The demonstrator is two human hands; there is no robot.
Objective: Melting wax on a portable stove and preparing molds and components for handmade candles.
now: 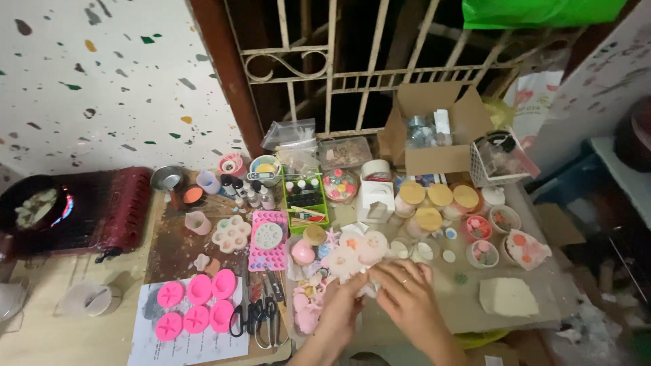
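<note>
Pale soap flowers (356, 254) between curled hands (380, 298)

Pale pink flower-shaped soaps (357, 252) cluster on the table's middle; some overlapping.

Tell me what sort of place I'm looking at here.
Probably a home craft bench for casting small soaps or wax shapes: pink silicone moulds, small dropper bottles in a green tray, and pale flower-shaped casts by both hands.

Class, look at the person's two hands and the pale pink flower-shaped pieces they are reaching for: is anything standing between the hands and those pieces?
Nothing visible does. The left hand and right hand already meet at the pale pink flower-shaped pieces, fingers touching the cluster's lower edge. The scissors lie off to the left, apart from the hands.
</note>
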